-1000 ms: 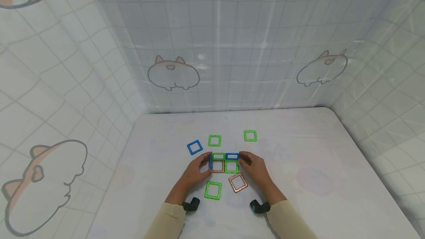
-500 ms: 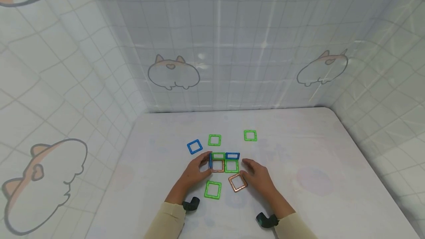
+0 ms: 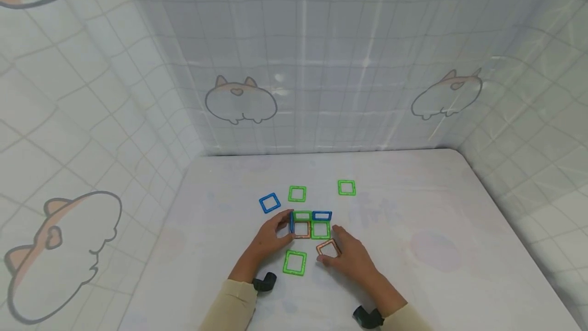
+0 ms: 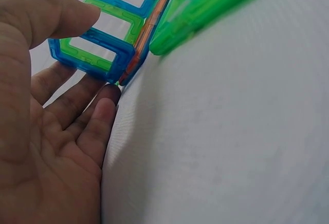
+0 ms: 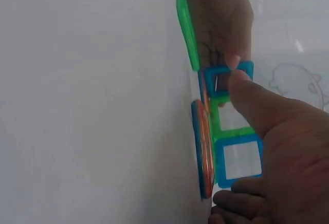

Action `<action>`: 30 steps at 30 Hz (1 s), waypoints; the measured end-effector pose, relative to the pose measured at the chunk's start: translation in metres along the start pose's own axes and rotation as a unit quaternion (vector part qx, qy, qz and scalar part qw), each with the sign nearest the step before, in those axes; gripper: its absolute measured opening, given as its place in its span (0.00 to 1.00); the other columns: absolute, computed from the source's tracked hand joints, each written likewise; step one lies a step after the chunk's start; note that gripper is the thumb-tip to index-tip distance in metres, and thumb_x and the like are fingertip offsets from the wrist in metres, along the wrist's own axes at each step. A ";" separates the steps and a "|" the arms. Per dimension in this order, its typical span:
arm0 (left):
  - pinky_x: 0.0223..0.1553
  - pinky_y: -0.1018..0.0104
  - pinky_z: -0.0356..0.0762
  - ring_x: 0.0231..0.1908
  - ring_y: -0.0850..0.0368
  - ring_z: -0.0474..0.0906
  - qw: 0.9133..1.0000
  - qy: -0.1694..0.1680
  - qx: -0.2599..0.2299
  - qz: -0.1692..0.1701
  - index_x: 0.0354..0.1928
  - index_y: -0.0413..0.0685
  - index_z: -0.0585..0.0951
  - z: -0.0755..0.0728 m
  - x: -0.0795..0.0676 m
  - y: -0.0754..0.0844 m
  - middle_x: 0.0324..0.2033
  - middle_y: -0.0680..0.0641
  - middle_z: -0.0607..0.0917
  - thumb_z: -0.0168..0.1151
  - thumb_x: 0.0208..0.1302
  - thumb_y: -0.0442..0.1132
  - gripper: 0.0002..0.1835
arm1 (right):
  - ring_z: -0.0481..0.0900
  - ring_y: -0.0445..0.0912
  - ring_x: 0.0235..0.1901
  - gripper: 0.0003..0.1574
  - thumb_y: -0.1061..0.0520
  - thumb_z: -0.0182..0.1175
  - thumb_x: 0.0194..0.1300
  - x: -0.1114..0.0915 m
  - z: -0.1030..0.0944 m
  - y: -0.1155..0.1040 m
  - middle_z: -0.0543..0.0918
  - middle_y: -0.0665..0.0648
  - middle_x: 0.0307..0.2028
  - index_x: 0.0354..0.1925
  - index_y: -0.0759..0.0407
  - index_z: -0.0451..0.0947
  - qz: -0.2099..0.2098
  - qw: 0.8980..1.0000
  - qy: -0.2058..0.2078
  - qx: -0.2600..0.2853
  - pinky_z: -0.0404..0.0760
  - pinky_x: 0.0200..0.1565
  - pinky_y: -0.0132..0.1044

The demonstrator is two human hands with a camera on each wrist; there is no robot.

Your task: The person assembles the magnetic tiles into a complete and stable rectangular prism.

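Note:
In the head view my left hand holds a blue square magnetic tile upright at the left end of a small assembly. This joins a flat orange tile, a flat green tile, and upright green and blue tiles behind. My left thumb lies at the blue tile's upper edge, the fingers behind it. My right hand reaches over a loose orange tile, its thumb covering the near corner. In the right wrist view thumb and fingers are spread above that tile's edge.
On the white table lie more loose square tiles: a green one nearest the person, a blue one and green ones behind the assembly. A patterned curtain encloses the table's back and sides.
My right hand has left the right end of the assembly and moved nearer the person, now over the loose orange tile. My left hand has stayed on the blue tile.

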State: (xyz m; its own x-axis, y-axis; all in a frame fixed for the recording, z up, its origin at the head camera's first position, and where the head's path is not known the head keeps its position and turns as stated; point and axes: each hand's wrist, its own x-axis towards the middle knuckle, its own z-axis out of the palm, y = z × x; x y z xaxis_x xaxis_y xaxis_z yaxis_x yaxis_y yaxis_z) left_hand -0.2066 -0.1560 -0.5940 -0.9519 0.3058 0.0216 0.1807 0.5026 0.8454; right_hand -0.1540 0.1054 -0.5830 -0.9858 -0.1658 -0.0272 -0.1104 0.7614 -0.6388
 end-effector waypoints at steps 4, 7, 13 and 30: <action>0.67 0.64 0.70 0.67 0.53 0.70 1.000 -0.001 -0.002 0.000 0.73 0.57 0.66 0.000 -0.001 0.000 0.65 0.49 0.75 0.70 0.61 0.42 0.38 | 0.60 0.56 0.73 0.66 0.30 0.73 0.49 -0.003 0.004 -0.002 0.66 0.62 0.72 0.74 0.62 0.60 -0.014 1.000 -0.010 -0.025 0.67 0.70 0.52; 0.67 0.64 0.71 0.67 0.53 0.70 1.000 0.000 -0.002 -0.001 0.73 0.56 0.66 0.001 0.000 -0.002 0.65 0.49 0.75 0.70 0.61 0.42 0.38 | 0.59 0.56 0.74 0.65 0.34 0.75 0.49 -0.005 0.006 -0.006 0.65 0.62 0.72 0.74 0.62 0.60 -0.014 0.999 -0.009 -0.039 0.67 0.71 0.52; 0.67 0.65 0.71 0.67 0.53 0.70 1.000 0.000 -0.002 0.000 0.73 0.56 0.66 0.001 0.000 -0.002 0.65 0.49 0.75 0.70 0.61 0.41 0.38 | 0.61 0.55 0.73 0.58 0.40 0.75 0.52 -0.008 0.010 -0.009 0.66 0.60 0.72 0.73 0.59 0.62 0.001 0.998 0.004 -0.059 0.66 0.71 0.51; 0.67 0.63 0.71 0.67 0.52 0.71 1.000 0.000 -0.003 0.002 0.73 0.57 0.66 0.000 -0.001 -0.002 0.65 0.48 0.75 0.70 0.61 0.42 0.39 | 0.73 0.53 0.66 0.39 0.47 0.74 0.56 -0.022 0.008 -0.005 0.76 0.59 0.65 0.63 0.56 0.75 -0.005 0.996 0.032 -0.089 0.76 0.64 0.50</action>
State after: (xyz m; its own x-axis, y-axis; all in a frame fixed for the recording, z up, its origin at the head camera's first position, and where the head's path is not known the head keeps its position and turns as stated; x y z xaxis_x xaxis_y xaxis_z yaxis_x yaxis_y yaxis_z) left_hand -0.2066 -0.1575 -0.5956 -0.9512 0.3076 0.0254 0.1834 0.4969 0.8482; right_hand -0.1311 0.1007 -0.5854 -0.9899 -0.1385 0.0315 -0.1360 0.8597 -0.4924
